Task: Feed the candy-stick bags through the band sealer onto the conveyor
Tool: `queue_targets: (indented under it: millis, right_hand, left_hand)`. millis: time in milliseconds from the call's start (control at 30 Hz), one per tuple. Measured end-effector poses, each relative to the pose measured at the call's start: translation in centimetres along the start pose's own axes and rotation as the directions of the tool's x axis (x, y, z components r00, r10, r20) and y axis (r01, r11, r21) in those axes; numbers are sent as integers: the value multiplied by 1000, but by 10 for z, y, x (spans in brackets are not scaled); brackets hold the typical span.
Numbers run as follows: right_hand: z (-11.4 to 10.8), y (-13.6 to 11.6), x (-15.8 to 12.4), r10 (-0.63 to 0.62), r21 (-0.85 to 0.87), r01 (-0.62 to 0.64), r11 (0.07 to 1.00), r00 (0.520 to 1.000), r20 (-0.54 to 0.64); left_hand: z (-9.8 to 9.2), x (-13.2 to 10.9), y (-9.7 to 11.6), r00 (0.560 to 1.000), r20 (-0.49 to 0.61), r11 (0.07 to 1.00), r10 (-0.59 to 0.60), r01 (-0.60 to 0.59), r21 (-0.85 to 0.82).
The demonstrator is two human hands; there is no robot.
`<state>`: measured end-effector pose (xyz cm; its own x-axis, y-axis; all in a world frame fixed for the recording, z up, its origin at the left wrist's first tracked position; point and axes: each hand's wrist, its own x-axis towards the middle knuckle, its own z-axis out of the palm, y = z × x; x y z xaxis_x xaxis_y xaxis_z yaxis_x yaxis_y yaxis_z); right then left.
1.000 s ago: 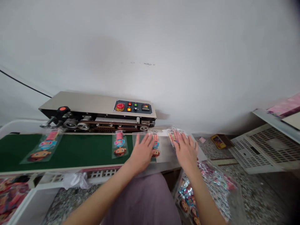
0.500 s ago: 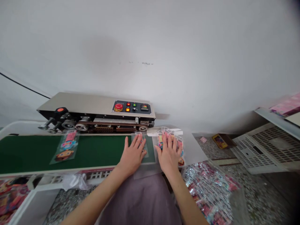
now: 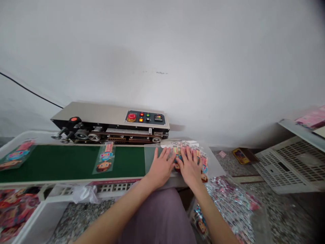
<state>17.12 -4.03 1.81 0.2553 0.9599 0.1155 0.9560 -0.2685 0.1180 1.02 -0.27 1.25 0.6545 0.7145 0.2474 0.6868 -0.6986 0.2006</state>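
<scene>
My left hand (image 3: 159,166) lies flat with fingers spread on a clear sheet at the right end of the green conveyor belt (image 3: 63,162). Beside it, my right hand (image 3: 190,166) rests palm down, fingers apart, on a small stack of clear packets with colourful cartoon stickers (image 3: 200,159). One sealed packet (image 3: 104,161) lies mid-belt, and another (image 3: 15,158) sits at the belt's far left end. Behind the belt stands the band sealer machine (image 3: 111,122) with its lit control panel (image 3: 145,117).
A large clear bag of sticker packets (image 3: 228,206) sits by my right leg. A white slotted crate (image 3: 286,166) is at the right, with a yellow box (image 3: 240,155) near it. More packets fill a bin (image 3: 15,210) at lower left. A white wall rises behind.
The packets on the belt have travelled leftward. My left hand let the last packet go and shifted right; my right hand drew in over the stack next to it.
</scene>
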Motion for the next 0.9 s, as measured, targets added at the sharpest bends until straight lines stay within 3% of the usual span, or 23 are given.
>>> queue_targets:
  millis: [133, 300, 467, 600, 733, 900]
  right_hand:
    - [3, 12, 7, 36, -12, -36, 999, 999, -16]
    - [6, 16, 6, -16, -3, 15, 1000, 998, -54]
    - [9, 11, 3, -30, -9, 29, 1000, 995, -91]
    - [13, 14, 3, -59, -5, 59, 998, 991, -120]
    - [15, 10, 3, -58, -5, 58, 998, 987, -152]
    - [11, -11, 5, -90, 44, 99, 994, 979, -183]
  left_hand:
    - [14, 2, -3, 999, -33, 998, -7, 9, 68]
    - [11, 1, -4, 998, -23, 994, -65, 67, 89]
    - [20, 13, 7, 1000, -2, 999, 0, 0, 47]
    - [28, 7, -6, 999, 18, 998, 30, -30, 47]
    - [18, -10, -28, 999, 53, 999, 12, -14, 51]
    - [-3, -23, -43, 993, 70, 991, -93, 86, 101]
